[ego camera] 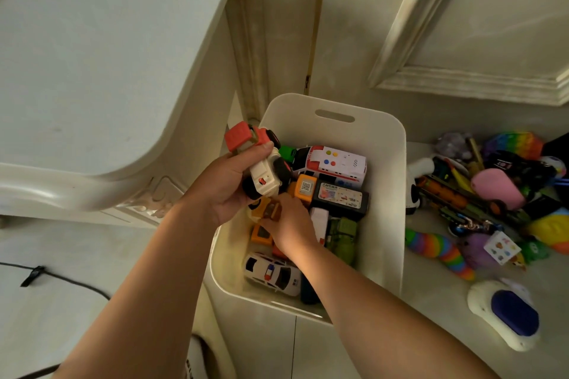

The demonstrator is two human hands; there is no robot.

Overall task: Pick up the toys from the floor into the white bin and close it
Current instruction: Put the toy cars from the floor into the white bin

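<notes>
Head view. The left hand [229, 186] is clamped around a red-and-white toy truck [261, 160], held above the left rim of the white bin [388, 194]. The right hand [288, 223] reaches down into the bin with fingers curled onto a yellow toy car [266, 209]; whether it grips the car or only touches it cannot be told.

The bin stands on a pale floor [431, 301], against cream panelled walls, with no lid on it. A white table [92, 71] with a carved edge overhangs at the left. A black cable [61, 278] crosses the floor at lower left.

Inside the bin lie an ambulance [332, 163], a black box [340, 198], a green vehicle [341, 237], a police car [272, 272] and an orange car [261, 235]; the right forearm covers part of these.

Right of the bin, a heap of toys [492, 194] remains on the floor, with a rainbow slug [437, 251] just beside the bin and a white-and-blue toy [505, 314] nearer the camera.
</notes>
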